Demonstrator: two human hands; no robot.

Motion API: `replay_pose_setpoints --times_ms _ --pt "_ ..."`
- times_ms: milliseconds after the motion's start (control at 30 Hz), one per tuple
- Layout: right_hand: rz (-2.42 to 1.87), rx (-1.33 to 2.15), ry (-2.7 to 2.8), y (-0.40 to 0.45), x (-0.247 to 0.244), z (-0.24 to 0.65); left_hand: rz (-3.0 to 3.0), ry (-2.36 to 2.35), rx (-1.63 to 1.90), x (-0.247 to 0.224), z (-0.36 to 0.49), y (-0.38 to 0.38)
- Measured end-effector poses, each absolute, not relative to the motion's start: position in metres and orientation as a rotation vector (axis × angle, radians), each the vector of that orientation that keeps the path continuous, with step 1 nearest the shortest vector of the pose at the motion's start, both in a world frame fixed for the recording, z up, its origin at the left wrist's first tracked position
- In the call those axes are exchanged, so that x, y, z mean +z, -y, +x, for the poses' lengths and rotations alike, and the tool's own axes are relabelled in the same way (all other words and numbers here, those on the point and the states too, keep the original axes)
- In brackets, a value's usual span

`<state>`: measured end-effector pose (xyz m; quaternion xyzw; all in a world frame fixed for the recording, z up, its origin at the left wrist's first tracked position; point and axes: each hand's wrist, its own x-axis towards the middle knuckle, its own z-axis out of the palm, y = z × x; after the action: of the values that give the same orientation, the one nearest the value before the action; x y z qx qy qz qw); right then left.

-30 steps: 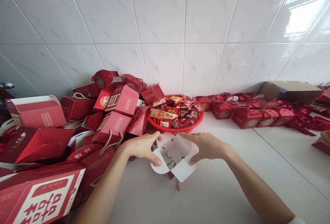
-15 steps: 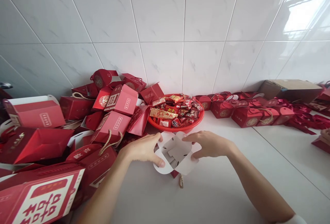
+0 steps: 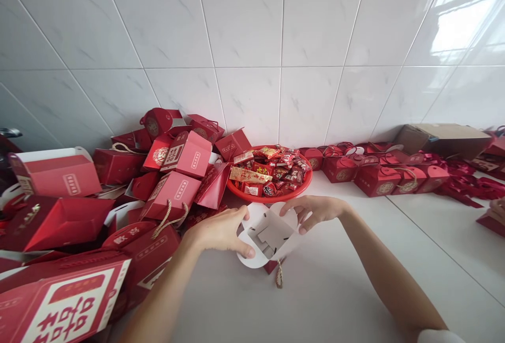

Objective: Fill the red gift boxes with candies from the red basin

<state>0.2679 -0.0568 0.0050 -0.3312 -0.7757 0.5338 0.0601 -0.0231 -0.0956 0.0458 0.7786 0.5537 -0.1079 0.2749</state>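
An opened box (image 3: 268,235) with a white inside, round flaps spread and a twisted cord at its front stands on the pale table. My left hand (image 3: 224,232) holds its left side, thumb on the front left flap and fingers behind. At the back right flap is my right hand (image 3: 315,211), its fingers apart and curved near the flap's edge; whether a fingertip touches it is hard to tell. Just behind the box sits a red basin (image 3: 292,194) full of wrapped sweets (image 3: 272,169).
Many red boxes (image 3: 179,193) are piled on the left. Closed red boxes (image 3: 379,180) stand in rows at the back right, beside dark red ribbons (image 3: 465,188) and a cardboard box (image 3: 442,138). Another person's hand (image 3: 497,209) shows at the right edge.
My right hand has moved up and away from the box's right flap, and its fingers have spread. My left hand keeps its hold on the left side.
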Motion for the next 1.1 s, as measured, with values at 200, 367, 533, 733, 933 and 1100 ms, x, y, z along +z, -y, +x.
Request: replay_pose_setpoints --times_ms 200,367,533,733,933,1100 --pt "-0.976 1.504 2.355 0.051 0.001 0.270 2.091 -1.493 -0.279 0.046 -0.021 0.098" --pt "-0.898 1.587 2.284 0.048 -0.003 0.271 2.080 -1.497 -0.254 0.049 -0.017 0.103" --pt "-0.841 1.657 2.223 0.040 -0.015 0.276 2.075 -1.492 -0.223 0.048 -0.017 0.106" --pt "-0.888 1.610 2.158 0.042 -0.009 0.279 2.076 -1.520 -0.138 0.046 -0.016 0.106" --pt "-0.973 1.341 2.062 0.046 0.005 0.287 2.082 -1.495 0.001 0.044 -0.021 0.106" --pt "-1.385 0.553 1.704 0.031 0.003 0.283 2.143 -1.460 0.133 0.041 -0.024 0.102"
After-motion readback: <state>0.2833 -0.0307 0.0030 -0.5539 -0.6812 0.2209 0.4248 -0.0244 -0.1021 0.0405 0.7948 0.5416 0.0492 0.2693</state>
